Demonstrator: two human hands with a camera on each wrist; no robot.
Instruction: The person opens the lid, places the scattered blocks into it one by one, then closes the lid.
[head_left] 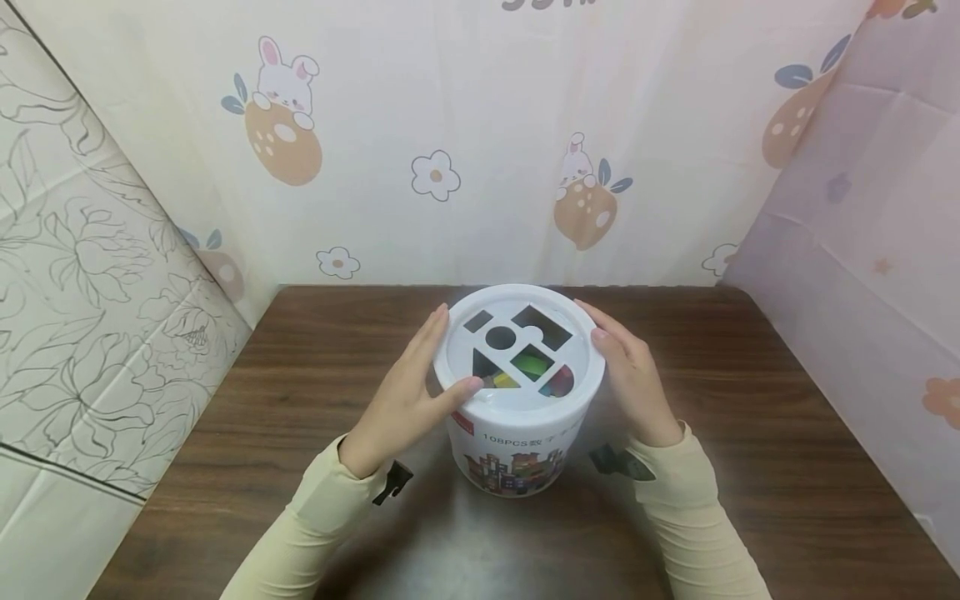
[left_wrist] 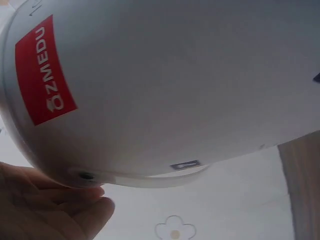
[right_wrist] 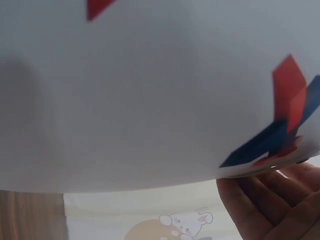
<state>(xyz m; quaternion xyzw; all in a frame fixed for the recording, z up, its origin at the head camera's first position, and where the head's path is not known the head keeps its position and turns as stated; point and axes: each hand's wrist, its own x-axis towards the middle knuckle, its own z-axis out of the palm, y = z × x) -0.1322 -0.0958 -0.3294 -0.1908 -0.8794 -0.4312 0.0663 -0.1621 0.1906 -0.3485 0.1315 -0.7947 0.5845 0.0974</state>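
Observation:
A white round bucket (head_left: 517, 429) of building blocks stands upright on the table, printed with "108PCS" and a picture of block buildings. Its white lid (head_left: 457, 342) has several cut-out shapes, through which green, yellow and red blocks show. My left hand (head_left: 408, 392) holds the left of the rim, thumb over the lid's top edge and fingers along the side. From the right, my right hand (head_left: 633, 375) grips the rim, thumb near the top edge. The left wrist view shows a red label (left_wrist: 45, 72) on the bucket and a white handle (left_wrist: 160, 180) lying against its side.
The dark wooden table (head_left: 315, 367) spreads around the bucket. Behind it hangs a pale curtain (head_left: 480, 100) with rabbits and flowers, and a flower-drawn sheet (head_left: 90, 250) borders the left. A black strap buckle (head_left: 393, 482) hangs by the left cuff.

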